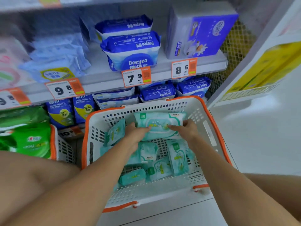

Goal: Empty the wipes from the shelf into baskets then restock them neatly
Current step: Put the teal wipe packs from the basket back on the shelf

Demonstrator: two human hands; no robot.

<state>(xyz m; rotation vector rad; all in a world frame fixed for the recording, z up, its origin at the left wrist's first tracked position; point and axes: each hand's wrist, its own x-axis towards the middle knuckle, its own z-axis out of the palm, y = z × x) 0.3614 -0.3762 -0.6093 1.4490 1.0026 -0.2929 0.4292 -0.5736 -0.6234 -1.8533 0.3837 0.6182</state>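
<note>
Soft plastic film is your main headache, honestly. That flat mint-green and white wipes pack [158, 126] you've got pinched between your left hand [136, 132] and right hand [187, 128] is squishy, so it'll probably sag or slide if either grip eases off. Both hands are clamped on it, one per end, fingers curled over the front face with the thumbs out of sight, holding it just above the white perforated plastic basket with orange rim [216, 128].

What I'd watch for:
- Only the ends are gripped, so if one hand lets go the pack likely folds and drops back in.
- Below your hands there's a loose jumble of more mint-green wipes packs [162, 163] lying at all angles, some on edge. Drop one onto that and the mess gets worse, which hurts the neat restock part.
- Ahead of your hands the grey metal shelf [104, 79] sticks out with orange and white price tags [136, 77] along its lip; lifting the pack up and forward could clip one.

Looks-wise, the pack is a pillow-shaped pouch with a rounded white label panel in the middle, yellow-green print and a small green logo at its top left corner. It's face up, roughly level, long side running between your hands. It seems intact, no visible tears.
</note>
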